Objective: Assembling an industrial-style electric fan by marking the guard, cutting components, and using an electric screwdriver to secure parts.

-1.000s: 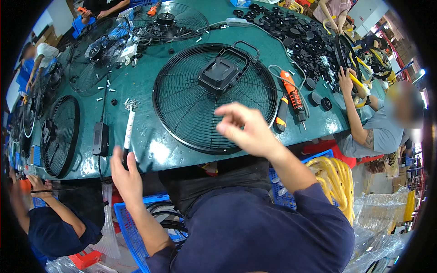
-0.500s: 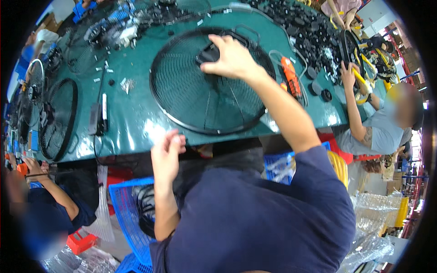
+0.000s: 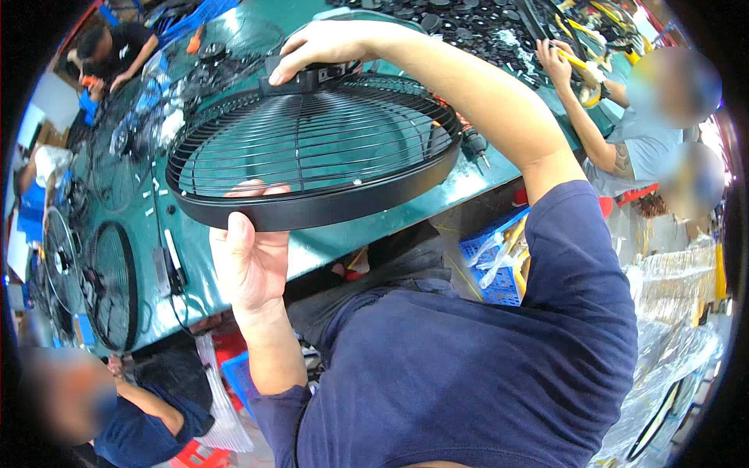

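A round black fan with a wire grille and a broad black rim is raised and tilted above the green table, its near edge toward me. My left hand grips the near rim from below, thumb on the outside and some fingertips showing through the grille. On top, my right hand is wrapped over the black motor housing at the grille's centre. Part of the housing is hidden under the right fingers.
Behind the fan on the right lies an orange power screwdriver. Black round parts spread over the far table. More fan grilles stand at the left. Blue crates sit below the edge. Co-workers work at both sides and far left.
The fan has come up off the table and tilted. My left hand has risen to its near rim and closed there. My right hand has moved left along with the housing.
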`<state>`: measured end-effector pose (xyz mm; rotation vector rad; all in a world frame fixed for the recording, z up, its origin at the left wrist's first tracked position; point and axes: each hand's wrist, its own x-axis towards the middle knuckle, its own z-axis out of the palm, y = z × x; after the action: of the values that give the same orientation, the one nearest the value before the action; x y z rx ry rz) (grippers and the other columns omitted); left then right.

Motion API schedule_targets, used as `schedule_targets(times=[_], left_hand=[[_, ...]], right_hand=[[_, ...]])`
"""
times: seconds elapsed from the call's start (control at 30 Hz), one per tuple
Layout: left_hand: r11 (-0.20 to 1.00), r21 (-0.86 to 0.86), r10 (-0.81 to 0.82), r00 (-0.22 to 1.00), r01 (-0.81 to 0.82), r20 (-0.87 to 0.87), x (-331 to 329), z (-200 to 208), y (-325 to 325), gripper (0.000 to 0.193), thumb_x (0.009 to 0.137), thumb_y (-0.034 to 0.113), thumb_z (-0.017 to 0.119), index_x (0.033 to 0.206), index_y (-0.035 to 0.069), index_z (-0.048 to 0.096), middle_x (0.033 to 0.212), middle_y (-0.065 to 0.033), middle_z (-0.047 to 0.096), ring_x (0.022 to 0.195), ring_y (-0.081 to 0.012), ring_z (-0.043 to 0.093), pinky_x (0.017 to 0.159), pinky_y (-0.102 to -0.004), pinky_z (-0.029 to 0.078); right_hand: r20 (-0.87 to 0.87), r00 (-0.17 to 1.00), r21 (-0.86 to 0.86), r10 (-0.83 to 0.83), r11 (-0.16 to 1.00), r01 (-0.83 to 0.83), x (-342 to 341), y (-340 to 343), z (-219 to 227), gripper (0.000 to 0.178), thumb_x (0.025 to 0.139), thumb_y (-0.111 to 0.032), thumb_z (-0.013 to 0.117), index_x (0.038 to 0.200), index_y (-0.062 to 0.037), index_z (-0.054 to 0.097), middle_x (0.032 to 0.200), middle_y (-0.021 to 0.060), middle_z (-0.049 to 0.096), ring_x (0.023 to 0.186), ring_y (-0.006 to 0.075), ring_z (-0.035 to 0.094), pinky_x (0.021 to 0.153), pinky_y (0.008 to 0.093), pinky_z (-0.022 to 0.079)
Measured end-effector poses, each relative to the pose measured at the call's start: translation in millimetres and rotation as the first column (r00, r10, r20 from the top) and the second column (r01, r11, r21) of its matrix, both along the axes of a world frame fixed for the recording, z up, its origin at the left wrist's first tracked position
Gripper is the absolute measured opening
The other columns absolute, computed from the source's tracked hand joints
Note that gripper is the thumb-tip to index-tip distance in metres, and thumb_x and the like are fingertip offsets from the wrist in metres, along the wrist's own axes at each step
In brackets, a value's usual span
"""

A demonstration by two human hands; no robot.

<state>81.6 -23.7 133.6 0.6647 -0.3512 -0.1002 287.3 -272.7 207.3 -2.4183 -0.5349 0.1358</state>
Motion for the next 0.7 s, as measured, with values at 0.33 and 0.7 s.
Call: schedule_targets(times=[0.33, 0.7], left_hand=[[1.0, 0.026, 0.015, 1.0, -0.016, 0.016, 12.6, 14.8, -18.8, 0.038, 0.101, 0.019, 0.067, 0.134, 0.0, 0.058, 0.131, -0.0136, 0.064, 0.12, -0.0324, 0.066, 0.097, -0.0501, 0.06], [0.999, -0.021, -0.047, 0.995, 0.049, 0.087, 16.6, 16.7, -23.4, 0.042, 0.107, 0.024, 0.057, 0.141, -0.001, 0.053, 0.134, -0.0191, 0.064, 0.124, -0.0289, 0.063, 0.106, -0.0494, 0.053]], right_hand=[[-0.325, 0.946, 0.022, -0.002, 1.0, 0.009, 6.8, -9.7, 21.9, 0.066, 0.071, -0.065, 0.082, 0.128, -0.0322, 0.074, 0.14, 0.0014, 0.064, 0.129, 0.026, 0.055, 0.098, 0.0562, 0.044], [-0.237, 0.971, 0.015, 0.044, 0.999, -0.042, 1.5, -13.9, 28.0, 0.084, 0.071, -0.068, 0.08, 0.137, -0.0184, 0.068, 0.122, 0.0084, 0.072, 0.102, 0.024, 0.069, 0.072, 0.0381, 0.052]])
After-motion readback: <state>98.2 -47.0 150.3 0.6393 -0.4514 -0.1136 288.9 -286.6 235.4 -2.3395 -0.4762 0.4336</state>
